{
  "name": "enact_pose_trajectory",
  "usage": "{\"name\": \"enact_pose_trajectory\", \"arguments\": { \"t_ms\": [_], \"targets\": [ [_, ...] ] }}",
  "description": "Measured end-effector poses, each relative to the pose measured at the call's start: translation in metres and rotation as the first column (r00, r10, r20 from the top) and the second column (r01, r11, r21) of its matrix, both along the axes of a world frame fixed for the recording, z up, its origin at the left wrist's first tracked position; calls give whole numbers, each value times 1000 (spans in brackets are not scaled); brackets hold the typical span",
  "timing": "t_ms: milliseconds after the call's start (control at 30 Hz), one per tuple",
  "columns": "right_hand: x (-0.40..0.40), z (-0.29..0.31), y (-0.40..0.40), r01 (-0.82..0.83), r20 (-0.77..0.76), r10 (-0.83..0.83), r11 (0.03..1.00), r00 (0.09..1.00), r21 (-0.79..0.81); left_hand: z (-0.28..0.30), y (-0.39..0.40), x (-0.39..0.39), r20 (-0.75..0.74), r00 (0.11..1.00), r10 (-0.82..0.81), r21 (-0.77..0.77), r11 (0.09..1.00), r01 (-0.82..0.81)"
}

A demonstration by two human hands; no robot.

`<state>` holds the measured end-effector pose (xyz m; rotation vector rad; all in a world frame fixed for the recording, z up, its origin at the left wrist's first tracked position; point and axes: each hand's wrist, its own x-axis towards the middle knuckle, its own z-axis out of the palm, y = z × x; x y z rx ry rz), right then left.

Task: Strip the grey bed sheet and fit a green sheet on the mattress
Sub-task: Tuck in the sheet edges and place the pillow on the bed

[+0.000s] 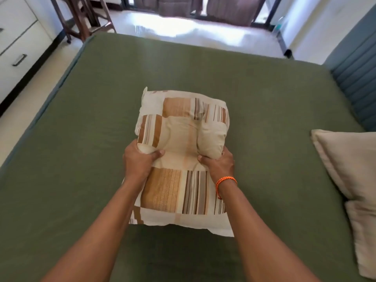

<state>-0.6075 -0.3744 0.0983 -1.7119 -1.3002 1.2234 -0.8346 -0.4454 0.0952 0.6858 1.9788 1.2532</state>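
Patterned pillow lay long axis away from person on green sheet. Left hand and right hand each clamped pillow's sides mid-length; headboard to right, right hand nearer.

**What stays out of sight**

The fingers of the left hand and the right hand are buried under the patterned pillow, so only thumbs and knuckles show. The pillow covers the green sheet beneath it. At three o'clock a plain pillow runs off the picture's edge, and a second one below it is cut off too. At eleven o'clock the chair loses its top to the frame. The curtains at twelve o'clock are blurred and cropped. At nine o'clock the drawers are half out of view.
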Motion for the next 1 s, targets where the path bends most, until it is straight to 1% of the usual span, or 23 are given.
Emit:
{"name": "enact_pose_trajectory", "arguments": {
  "t_ms": [167, 300, 433, 533, 633, 767, 867, 1000],
  "targets": [
    [177, 80, -30, 15, -11, -14, 998, 1000, 57, 63, -20, 169, -24, 998, -51, 71, 996, 53],
    [316, 128, -51, 26, -20, -25, 998, 999, 60, 111, -37, 308, -107, 989, -101, 112, 987, 113],
    [428, 168, -65, 25, -54, -20, 996, 998, 87, 151, -48, 419, -138, 984, -111, 131, 983, 129],
    [510, 198, -77, 78, -61, -72, 991, 996, 108, 171, -46, 496, -150, 975, -163, 142, 973, 184],
    [564, 216, -75, 115, -45, -110, 986, 993, 125, 192, -38, 550, -161, 969, -187, 158, 964, 212],
    [618, 227, -62, 154, -46, -149, 976, 988, 156, 204, -13, 606, -181, 957, -227, 171, 951, 257],
    [654, 217, -36, 188, -67, -179, 969, 982, 160, 199, 20, 643, -191, 951, -243, 186, 942, 278],
    [690, 200, 5, 204, -87, -191, 963, 978, 174, 180, 68, 680, -141, 952, -270, 189, 937, 294]
  ]
}}
